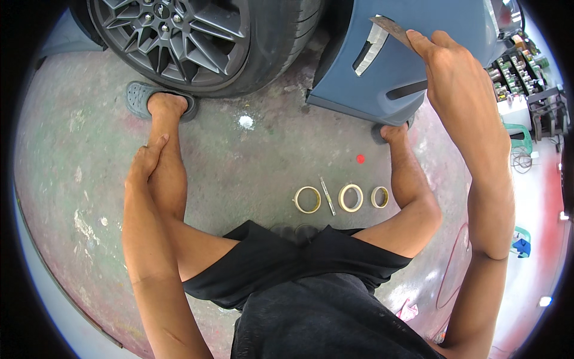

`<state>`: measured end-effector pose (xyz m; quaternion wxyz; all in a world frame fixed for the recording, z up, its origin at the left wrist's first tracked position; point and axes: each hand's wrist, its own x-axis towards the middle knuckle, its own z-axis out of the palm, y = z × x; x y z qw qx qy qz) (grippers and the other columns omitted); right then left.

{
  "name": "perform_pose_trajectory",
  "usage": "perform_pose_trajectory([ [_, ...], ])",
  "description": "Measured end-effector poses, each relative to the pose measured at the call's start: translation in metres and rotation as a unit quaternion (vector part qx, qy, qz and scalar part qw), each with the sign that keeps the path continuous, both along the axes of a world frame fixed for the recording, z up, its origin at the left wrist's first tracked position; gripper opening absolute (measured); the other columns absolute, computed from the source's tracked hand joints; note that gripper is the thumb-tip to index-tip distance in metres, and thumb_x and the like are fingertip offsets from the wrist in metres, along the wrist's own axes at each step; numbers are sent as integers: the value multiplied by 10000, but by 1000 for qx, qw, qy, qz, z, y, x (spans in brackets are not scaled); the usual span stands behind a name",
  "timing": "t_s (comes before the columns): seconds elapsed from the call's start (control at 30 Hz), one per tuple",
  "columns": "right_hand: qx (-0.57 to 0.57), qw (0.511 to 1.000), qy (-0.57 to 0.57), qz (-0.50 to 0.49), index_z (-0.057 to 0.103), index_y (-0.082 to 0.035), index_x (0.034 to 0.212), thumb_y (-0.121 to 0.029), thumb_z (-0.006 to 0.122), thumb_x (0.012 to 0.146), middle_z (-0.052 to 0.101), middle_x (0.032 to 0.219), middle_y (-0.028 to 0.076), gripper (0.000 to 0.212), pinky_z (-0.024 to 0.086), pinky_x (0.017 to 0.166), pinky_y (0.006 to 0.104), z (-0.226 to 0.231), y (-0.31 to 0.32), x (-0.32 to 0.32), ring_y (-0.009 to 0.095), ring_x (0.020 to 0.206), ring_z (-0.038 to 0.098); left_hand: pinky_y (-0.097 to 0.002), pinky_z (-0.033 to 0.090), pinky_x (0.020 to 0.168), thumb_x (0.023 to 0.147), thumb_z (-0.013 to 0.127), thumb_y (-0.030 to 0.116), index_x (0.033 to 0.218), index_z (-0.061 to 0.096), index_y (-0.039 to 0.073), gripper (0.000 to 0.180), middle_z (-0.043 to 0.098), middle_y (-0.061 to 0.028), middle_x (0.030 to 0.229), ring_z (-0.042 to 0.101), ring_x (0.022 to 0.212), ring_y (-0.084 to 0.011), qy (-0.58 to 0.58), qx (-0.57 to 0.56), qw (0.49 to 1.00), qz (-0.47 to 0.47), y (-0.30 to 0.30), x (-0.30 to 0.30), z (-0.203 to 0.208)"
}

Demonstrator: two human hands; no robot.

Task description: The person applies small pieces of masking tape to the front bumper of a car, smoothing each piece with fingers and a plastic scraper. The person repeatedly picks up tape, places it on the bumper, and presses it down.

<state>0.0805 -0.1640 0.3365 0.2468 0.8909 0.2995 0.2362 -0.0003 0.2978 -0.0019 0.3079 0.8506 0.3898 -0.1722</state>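
Note:
My right hand (449,69) is closed on a thin, flat, brownish-grey blade like a putty knife (393,31). Its far end meets the upper end of a slanted, narrow recess (372,49) in a blue-grey car bumper (397,72). Pale grey and white show along this recess, with black at its lower end. The fingers' undersides are hidden. My left hand (146,158) is wrapped round my left shin (166,134), away from the car. Lower on the bumper, a dark slot (403,91) runs partly behind my right wrist.
A car wheel (173,36) stands ahead on the left. Between my feet and knees, the floor holds three masking tape rolls (351,198), a slim silver stick-like tool (327,196), a red disc (360,159) and white powder (246,122). Shelves with small containers (513,75) stand far right.

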Motion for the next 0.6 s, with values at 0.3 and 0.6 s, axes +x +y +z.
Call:
perform_pose_trajectory([
  [0.3, 51, 999, -1, -6, 684, -44, 1296, 74, 603, 846, 633, 905, 173, 471, 561, 712, 463, -8, -11, 3, 368, 814, 677, -488, 393, 1157, 800, 592, 837, 1418, 448, -239, 1249, 530, -418, 1412, 526, 1371, -474, -10, -7, 1000, 2, 0, 1, -5],
  [0.6, 54, 998, -14, 7, 679, -64, 1308, 43, 612, 859, 629, 914, 171, 467, 558, 687, 457, -12, -15, 4, 376, 809, 675, -497, 408, 1142, 804, 576, 851, 1409, 447, -249, 1262, 535, -430, 1395, 536, 1356, -485, -4, 13, 1000, -7, 1, 2, -6],
])
